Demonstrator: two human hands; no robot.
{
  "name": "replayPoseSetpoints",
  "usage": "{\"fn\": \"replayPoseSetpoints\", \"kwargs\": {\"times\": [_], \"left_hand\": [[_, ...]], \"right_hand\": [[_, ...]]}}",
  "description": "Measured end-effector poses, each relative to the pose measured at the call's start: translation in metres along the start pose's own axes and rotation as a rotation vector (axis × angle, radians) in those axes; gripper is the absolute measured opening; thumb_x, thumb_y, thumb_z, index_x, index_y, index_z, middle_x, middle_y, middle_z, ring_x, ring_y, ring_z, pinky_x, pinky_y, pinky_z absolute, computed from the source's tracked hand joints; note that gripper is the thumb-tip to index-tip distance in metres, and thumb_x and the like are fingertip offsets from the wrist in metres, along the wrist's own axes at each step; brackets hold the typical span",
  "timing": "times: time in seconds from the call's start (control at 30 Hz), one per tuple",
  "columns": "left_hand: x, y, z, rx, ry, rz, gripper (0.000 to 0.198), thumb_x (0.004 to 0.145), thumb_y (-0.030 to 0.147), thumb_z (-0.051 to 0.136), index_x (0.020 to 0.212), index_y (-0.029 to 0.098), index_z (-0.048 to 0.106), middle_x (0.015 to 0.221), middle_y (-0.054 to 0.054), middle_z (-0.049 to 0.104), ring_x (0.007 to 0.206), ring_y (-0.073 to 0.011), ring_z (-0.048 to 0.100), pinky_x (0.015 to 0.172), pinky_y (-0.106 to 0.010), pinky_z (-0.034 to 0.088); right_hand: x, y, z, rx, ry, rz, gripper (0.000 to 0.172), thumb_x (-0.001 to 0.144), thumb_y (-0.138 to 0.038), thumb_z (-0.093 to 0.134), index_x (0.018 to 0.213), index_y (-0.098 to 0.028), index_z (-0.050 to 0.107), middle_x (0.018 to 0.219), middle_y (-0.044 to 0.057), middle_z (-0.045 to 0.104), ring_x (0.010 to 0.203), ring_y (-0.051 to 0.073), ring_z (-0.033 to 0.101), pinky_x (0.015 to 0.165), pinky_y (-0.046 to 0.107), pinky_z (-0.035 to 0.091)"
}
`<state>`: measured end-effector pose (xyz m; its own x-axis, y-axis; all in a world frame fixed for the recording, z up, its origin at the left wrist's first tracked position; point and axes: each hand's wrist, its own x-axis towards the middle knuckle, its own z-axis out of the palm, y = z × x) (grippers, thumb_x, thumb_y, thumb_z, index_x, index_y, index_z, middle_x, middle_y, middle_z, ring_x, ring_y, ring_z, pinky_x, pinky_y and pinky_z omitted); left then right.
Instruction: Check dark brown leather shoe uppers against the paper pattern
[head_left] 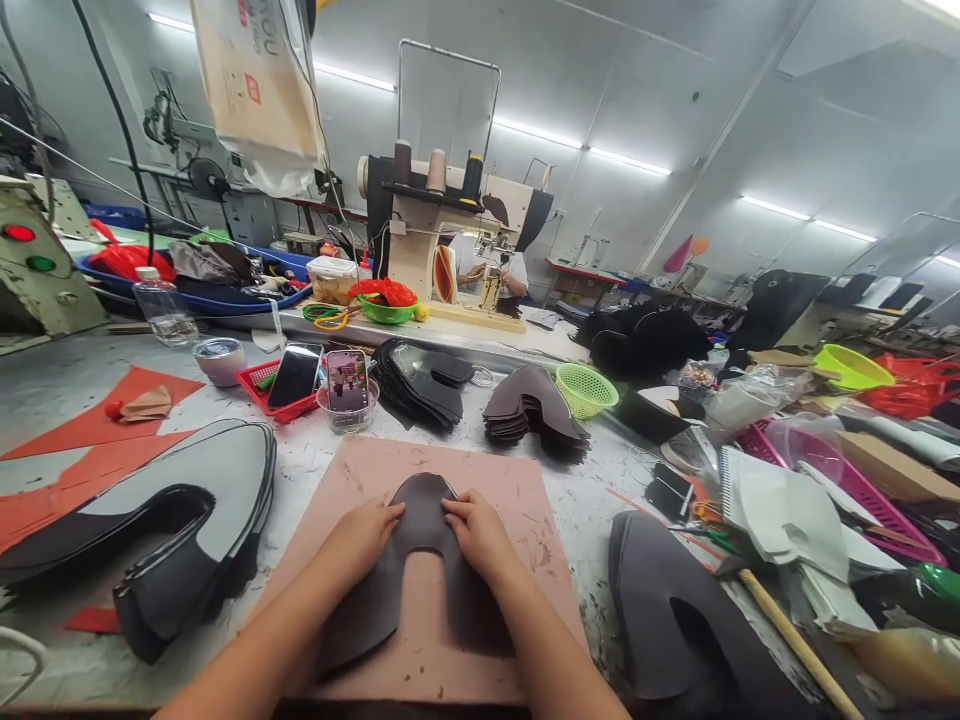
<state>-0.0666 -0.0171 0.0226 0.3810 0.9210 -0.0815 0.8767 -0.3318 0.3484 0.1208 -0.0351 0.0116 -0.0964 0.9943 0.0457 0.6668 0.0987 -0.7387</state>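
The dark U-shaped piece runs lengthwise fore-and-aft, curved end pointing away.

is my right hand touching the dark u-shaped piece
Touching: in the head view, the right hand has fingertips on the dark U-shaped piece near its top.

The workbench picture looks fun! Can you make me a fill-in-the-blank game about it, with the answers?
1. The left hand and right hand touch a dark arch-shaped piece above a ____ board.
2. In the picture, the lit phone is just ____ of the red basket.
3. The black shelf on the sewing machine holds ____ thread spools.

Missing words: pink; right; three
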Motion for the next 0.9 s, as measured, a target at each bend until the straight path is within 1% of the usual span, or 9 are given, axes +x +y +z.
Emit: {"fn": "replayPoseSetpoints", "kwargs": {"times": [0.07,0.13,0.23,0.3,0.43,0.57,0.63,0.77,0.9], "left_hand": [[0.005,0.010,-0.007,0.116,-0.002,0.046,0.033,0.079,0.016,0.036,0.093,0.017,0.065,0.090,-0.010,0.062,0.083,-0.0222,0.059,0.071,-0.033,0.045],[0.013,0.022,-0.009,0.185,0.014,0.130,0.029,0.077,0.014,0.039,0.089,0.017,0.065,0.104,-0.011,0.059,0.096,-0.0235,0.055,0.078,-0.034,0.044],[0.027,0.037,0.000,0.191,0.019,0.229,0.031,0.079,0.015,0.043,0.105,0.020,0.058,0.120,-0.008,0.052,0.111,-0.0208,0.046,0.089,-0.032,0.039],[0.032,0.042,0.011,0.199,0.024,0.247,0.033,0.081,0.019,0.043,0.113,0.020,0.053,0.122,-0.008,0.051,0.114,-0.0212,0.044,0.092,-0.033,0.037],[0.032,0.046,0.025,0.226,0.035,0.236,0.037,0.082,0.021,0.044,0.118,0.014,0.050,0.127,-0.014,0.046,0.119,-0.0273,0.038,0.097,-0.040,0.031],[0.033,0.048,0.028,0.229,0.026,0.218,0.041,0.083,0.023,0.041,0.122,0.012,0.046,0.132,-0.016,0.040,0.122,-0.0320,0.032,0.098,-0.045,0.027],[0.035,0.050,0.029,0.220,0.016,0.216,0.042,0.084,0.026,0.040,0.123,0.011,0.044,0.132,-0.017,0.039,0.123,-0.0337,0.030,0.098,-0.046,0.026],[0.036,0.053,0.031,0.241,0.021,0.204,0.041,0.085,0.031,0.040,0.125,0.022,0.043,0.134,-0.012,0.038,0.123,-0.0324,0.029,0.098,-0.045,0.024],[0.033,0.057,0.030,0.280,0.010,0.197,0.041,0.086,0.036,0.037,0.126,0.031,0.039,0.135,-0.008,0.036,0.125,-0.0325,0.026,0.098,-0.045,0.023]], "right_hand": [[0.002,0.001,0.001,-0.005,0.001,0.006,0.028,0.075,-0.012,0.050,0.096,-0.020,0.066,0.085,0.005,0.055,0.081,0.015,0.056,0.078,0.024,0.043],[0.005,0.001,0.001,-0.007,-0.004,0.001,0.026,0.075,-0.012,0.050,0.092,-0.020,0.067,0.084,0.005,0.056,0.081,0.015,0.056,0.077,0.024,0.043],[0.005,0.000,-0.002,0.006,-0.023,-0.003,0.026,0.072,-0.011,0.051,0.090,-0.019,0.068,0.085,0.006,0.058,0.084,0.016,0.056,0.081,0.027,0.043],[-0.003,0.001,-0.007,0.054,-0.024,0.028,0.028,0.068,-0.010,0.055,0.092,-0.019,0.067,0.089,0.006,0.061,0.088,0.018,0.056,0.084,0.030,0.042],[-0.040,0.009,-0.019,0.262,-0.038,0.188,0.031,0.064,-0.012,0.058,0.094,-0.018,0.064,0.095,0.005,0.065,0.091,0.020,0.058,0.084,0.034,0.043],[-0.084,0.016,-0.026,0.379,-0.031,0.314,0.024,0.066,-0.019,0.056,0.088,-0.017,0.065,0.085,0.004,0.068,0.080,0.020,0.061,0.070,0.033,0.049],[-0.097,0.017,-0.027,0.380,0.014,0.340,0.021,0.066,-0.020,0.056,0.084,-0.017,0.066,0.081,0.004,0.068,0.076,0.019,0.061,0.068,0.032,0.049],[-0.109,0.019,-0.026,0.313,0.122,0.303,0.017,0.067,-0.021,0.055,0.079,-0.019,0.068,0.080,0.004,0.069,0.079,0.019,0.062,0.075,0.032,0.047],[-0.111,0.023,-0.025,0.250,0.155,0.289,0.017,0.068,-0.021,0.054,0.078,-0.019,0.068,0.078,0.004,0.069,0.076,0.019,0.062,0.072,0.031,0.048]]}}
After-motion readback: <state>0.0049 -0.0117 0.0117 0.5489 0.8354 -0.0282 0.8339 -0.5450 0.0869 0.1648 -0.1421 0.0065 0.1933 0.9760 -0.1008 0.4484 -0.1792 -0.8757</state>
